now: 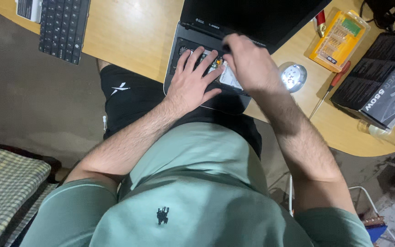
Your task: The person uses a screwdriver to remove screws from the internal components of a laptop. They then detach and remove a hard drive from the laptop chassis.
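Your left hand (pixel 192 82) lay flat, fingers spread, on the laptop (pixel 206 68). Your right hand (pixel 248 61) curled in a tight grip on a dark tool (pixel 226 47).

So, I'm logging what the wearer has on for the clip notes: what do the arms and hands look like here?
Both arms are bare and hairy from short sage-green sleeves down. The left hand and right hand wear no gloves, and no rings, watch or wristbands show. The green T-shirt has a small dark emblem on the chest, and the black shorts carry a small white mark.
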